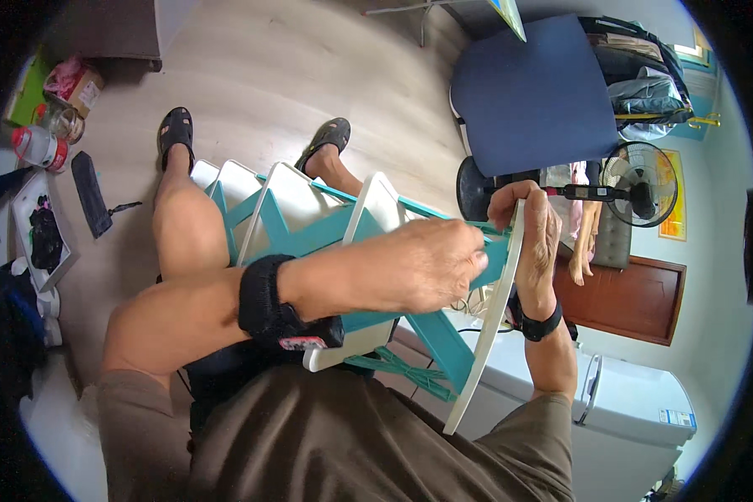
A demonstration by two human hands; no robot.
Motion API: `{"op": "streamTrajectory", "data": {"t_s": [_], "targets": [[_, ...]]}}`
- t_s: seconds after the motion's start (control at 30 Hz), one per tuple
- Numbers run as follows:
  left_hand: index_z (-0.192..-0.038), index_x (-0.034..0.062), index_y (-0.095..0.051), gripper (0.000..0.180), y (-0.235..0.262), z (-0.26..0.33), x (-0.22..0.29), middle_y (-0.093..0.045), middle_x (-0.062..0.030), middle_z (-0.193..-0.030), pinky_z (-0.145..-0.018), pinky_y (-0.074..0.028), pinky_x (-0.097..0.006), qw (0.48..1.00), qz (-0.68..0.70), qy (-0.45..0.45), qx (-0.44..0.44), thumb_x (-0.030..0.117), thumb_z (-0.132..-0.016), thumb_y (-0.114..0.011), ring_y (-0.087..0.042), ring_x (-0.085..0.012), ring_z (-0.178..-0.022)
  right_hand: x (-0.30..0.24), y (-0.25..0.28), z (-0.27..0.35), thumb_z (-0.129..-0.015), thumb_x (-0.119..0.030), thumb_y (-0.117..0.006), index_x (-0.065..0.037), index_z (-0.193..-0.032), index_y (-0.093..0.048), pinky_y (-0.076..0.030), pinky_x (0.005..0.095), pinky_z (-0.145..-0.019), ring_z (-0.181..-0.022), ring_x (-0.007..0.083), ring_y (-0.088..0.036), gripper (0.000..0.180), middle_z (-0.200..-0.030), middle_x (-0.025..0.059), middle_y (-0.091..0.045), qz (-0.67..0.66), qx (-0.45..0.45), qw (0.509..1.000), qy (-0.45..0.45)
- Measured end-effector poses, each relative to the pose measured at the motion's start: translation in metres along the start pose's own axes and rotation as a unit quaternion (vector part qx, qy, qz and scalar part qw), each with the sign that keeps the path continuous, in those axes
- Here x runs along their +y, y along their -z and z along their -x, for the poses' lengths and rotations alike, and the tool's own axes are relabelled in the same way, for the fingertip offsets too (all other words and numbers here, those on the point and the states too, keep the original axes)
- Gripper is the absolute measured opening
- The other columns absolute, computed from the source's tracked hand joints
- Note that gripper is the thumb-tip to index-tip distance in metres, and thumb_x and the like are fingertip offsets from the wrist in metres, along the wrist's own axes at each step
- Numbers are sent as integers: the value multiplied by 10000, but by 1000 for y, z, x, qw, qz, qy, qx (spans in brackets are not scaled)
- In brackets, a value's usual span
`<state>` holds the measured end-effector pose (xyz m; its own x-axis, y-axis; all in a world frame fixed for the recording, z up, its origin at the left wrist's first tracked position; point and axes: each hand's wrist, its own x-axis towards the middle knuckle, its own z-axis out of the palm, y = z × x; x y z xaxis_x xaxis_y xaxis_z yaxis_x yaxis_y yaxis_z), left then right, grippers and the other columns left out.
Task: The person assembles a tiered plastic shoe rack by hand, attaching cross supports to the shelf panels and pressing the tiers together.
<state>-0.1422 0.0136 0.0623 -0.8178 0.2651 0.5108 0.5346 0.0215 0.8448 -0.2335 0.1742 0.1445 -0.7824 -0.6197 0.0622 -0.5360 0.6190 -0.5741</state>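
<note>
While the person sits, a white-and-teal tiered rack [309, 238] lies sideways across their body, its white end panel [494, 326] nearly upright on the right. The right hand [539, 238] grasps that panel's upper edge, fingers wrapped over it. The left hand [435, 261] is curled just inside the panel; I cannot tell whether it grips a teal bar. Beyond the rack's far edge, bare wooden floor [284, 79] stretches open past both black shoes, while a blue chair [531, 96] crowds the far right side. A blue-and-white label [676, 417] marks the white refrigerator [632, 397]; its print is too small to read.
</note>
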Motion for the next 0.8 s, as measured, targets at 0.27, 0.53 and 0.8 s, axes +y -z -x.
{"op": "streamTrajectory", "data": {"t_s": [0.27,0.53,0.8], "targets": [[-817,-46,-481,262,5,-14,8,-576,-110,-664,-597,-482,-337,923,289,233,-103,164,-966,-436,-595,-194,-626,4,-7,7,-1012,-461,-259,-50,-769,-512,-329,307,-550,-585,142,-401,541,-656,37,-453,0,18,1000,-4],[-785,-45,-488,200,3,-12,9,-572,-121,-636,-586,-481,-346,925,297,221,-88,109,-903,-441,-603,-212,-592,0,-11,8,-1015,-432,-292,-55,-774,-499,-323,290,-557,-608,130,-386,493,-691,37,-459,-25,44,999,3],[-820,-19,-508,269,-4,-1,9,-574,-95,-650,-581,-452,-334,972,129,195,-8,206,-957,-453,-562,-181,-598,0,6,2,-1018,-432,-275,9,-1065,-584,-417,324,-875,-957,219,-567,541,-975,134,-610,-9,-45,998,52]]}}
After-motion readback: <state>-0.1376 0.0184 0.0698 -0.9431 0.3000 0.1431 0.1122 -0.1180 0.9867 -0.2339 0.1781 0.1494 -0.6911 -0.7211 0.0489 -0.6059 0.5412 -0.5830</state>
